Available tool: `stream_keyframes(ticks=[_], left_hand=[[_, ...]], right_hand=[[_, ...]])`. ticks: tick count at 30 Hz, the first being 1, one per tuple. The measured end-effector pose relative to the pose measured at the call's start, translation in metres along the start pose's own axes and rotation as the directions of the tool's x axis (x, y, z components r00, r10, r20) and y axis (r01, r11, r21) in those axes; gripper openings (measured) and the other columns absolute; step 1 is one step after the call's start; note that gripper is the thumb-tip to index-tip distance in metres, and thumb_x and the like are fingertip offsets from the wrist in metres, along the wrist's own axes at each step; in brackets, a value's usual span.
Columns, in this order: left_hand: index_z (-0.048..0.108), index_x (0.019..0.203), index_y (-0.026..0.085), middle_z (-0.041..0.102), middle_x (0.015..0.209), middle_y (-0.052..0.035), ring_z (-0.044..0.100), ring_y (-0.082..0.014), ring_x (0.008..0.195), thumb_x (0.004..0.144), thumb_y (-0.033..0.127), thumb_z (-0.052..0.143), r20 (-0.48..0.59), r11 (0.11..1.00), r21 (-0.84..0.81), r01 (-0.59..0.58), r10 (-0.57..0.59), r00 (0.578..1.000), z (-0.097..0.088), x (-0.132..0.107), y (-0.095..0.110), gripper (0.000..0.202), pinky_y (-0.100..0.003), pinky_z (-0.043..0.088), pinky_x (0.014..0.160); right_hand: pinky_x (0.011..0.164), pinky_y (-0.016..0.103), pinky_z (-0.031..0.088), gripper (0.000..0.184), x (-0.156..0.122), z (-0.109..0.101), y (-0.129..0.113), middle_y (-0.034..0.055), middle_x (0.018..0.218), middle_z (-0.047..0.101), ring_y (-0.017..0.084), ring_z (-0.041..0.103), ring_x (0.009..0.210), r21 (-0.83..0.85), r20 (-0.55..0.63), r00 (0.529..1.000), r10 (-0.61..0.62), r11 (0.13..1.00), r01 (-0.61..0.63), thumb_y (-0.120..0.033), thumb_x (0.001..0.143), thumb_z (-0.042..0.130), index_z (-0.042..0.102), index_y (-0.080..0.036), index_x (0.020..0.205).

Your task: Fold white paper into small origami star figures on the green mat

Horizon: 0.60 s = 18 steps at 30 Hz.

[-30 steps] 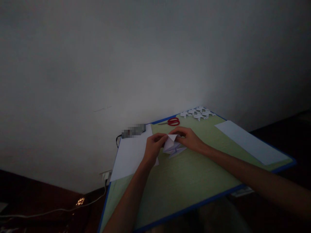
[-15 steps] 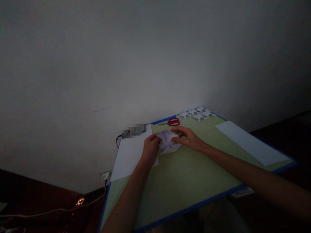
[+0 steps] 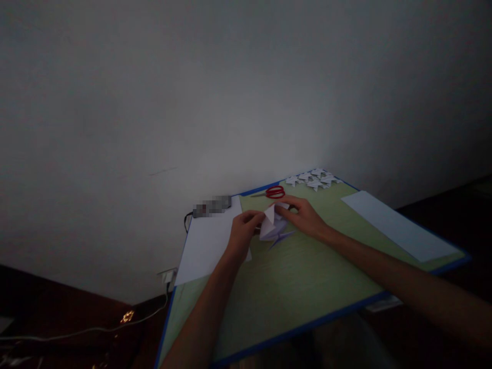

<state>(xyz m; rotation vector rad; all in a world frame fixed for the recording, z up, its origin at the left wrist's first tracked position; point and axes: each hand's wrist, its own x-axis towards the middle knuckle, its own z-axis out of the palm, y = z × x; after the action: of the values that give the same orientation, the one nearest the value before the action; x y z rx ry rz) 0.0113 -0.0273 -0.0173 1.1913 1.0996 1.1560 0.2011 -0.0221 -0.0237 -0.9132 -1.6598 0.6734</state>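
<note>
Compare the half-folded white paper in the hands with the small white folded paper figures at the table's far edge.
The half-folded white paper is one piece pinched by the left hand and right hand; the small white folded paper figures are several, lying untouched. The held paper looks larger, one flap raised; the figures lie low. Both are white folded paper on the green table.

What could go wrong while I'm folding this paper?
The light is dim, so a crease in the folded paper, pinched by the left hand and right hand, may land off line.
The scissors lie just behind the right hand; a nudge could push them toward the edge of the table.
The left wrist lies over the white sheet and might crumple it.
</note>
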Motion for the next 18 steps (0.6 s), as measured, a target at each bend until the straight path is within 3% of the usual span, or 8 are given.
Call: stream_keyframes(ticks=[4,7,9,11,18], left_hand=[[0.071,0.073,0.014,0.066,0.072,-0.0028,0.058,-0.0136,0.064,0.066,0.039,0.079,0.006,0.997,0.052,-0.052,0.052,0.999,0.002,0.000,-0.001,0.026,-0.027,0.047,0.060],[0.071,0.074,0.015,0.066,0.073,-0.0025,0.057,-0.0130,0.064,0.068,0.040,0.077,0.009,0.997,0.035,-0.063,0.062,0.998,0.001,0.000,-0.002,0.026,-0.026,0.046,0.061],[0.072,0.076,0.015,0.066,0.074,-0.0027,0.058,-0.0133,0.066,0.069,0.041,0.077,0.022,0.998,0.015,-0.059,0.059,0.998,0.001,0.001,-0.003,0.027,-0.026,0.046,0.062],[0.072,0.078,0.015,0.066,0.075,-0.0027,0.058,-0.0135,0.067,0.070,0.041,0.077,0.036,0.998,0.001,-0.056,0.056,0.998,0.000,0.001,-0.003,0.028,-0.026,0.047,0.063],[0.074,0.083,0.015,0.068,0.078,-0.0035,0.059,-0.0141,0.070,0.070,0.042,0.078,0.074,0.995,0.027,-0.099,0.097,0.993,-0.002,-0.001,-0.003,0.030,-0.026,0.046,0.064]], right_hand=[[0.075,0.033,0.052,0.029,-0.001,-0.003,-0.005,0.0075,0.101,0.076,0.023,0.067,0.089,0.112,-0.009,1.000,0.026,0.993,-0.025,-0.036,0.087,0.067,0.076,-0.022,0.110],[0.082,0.034,0.052,0.035,0.000,-0.005,-0.003,0.0064,0.104,0.075,0.022,0.067,0.094,0.276,0.049,0.999,0.004,0.961,-0.018,-0.034,0.089,0.060,0.072,-0.022,0.120],[0.081,0.034,0.051,0.034,0.001,-0.005,-0.001,0.0069,0.107,0.075,0.022,0.067,0.093,0.351,0.026,1.000,0.004,0.936,-0.013,-0.032,0.090,0.053,0.076,-0.021,0.113],[0.080,0.033,0.051,0.028,0.004,-0.004,0.002,0.0064,0.101,0.076,0.021,0.067,0.090,0.324,0.009,0.997,0.080,0.943,-0.079,-0.031,0.086,0.059,0.078,-0.020,0.104],[0.073,0.031,0.050,0.027,0.005,0.001,0.009,0.0051,0.083,0.074,0.020,0.066,0.078,0.329,0.202,0.957,0.209,0.906,-0.267,-0.037,0.068,0.079,0.075,-0.015,0.083]])
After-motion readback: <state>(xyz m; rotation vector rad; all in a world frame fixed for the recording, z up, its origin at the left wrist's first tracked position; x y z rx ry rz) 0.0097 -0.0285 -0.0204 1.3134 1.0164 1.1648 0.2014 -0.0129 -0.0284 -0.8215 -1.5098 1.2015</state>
